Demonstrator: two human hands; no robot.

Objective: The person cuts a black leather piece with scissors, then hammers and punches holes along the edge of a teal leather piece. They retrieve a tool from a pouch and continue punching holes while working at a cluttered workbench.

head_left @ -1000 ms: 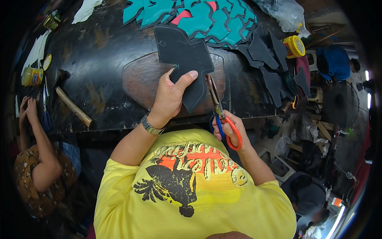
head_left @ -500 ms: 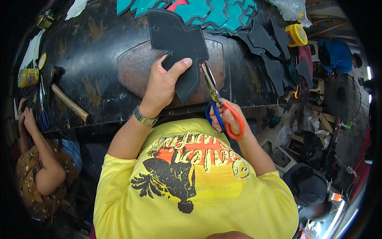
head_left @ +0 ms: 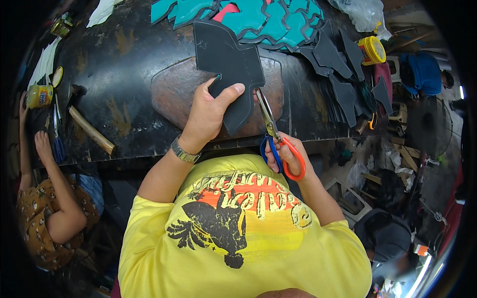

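Observation:
My left hand (head_left: 211, 109) grips a black sheet piece (head_left: 228, 54), thumb on top and fingers underneath. The piece has a stepped outline and a thin line drawn along its edge. My right hand (head_left: 283, 151) holds a pair of scissors (head_left: 269, 115) with one red and one blue handle. Their blades point away from me and their tips meet the right edge of the piece, just beyond my left thumb. Beneath the piece lies a brown slab (head_left: 171, 94) on the dark table (head_left: 134, 59).
Teal pieces with dark edges (head_left: 278, 25) and black cut pieces (head_left: 343, 89) pile up at the far side and right. A yellow tub (head_left: 371, 50) stands beyond them. On the left lie a wooden-handled hammer (head_left: 92, 130), a jar (head_left: 39, 96) and other scissors (head_left: 58, 144). A co-worker (head_left: 59, 213) sits at left.
The black piece, my hands and the scissors appear slightly lower and to the right, along with the whole scene. The co-worker's hands have moved apart, one reaching toward the jar.

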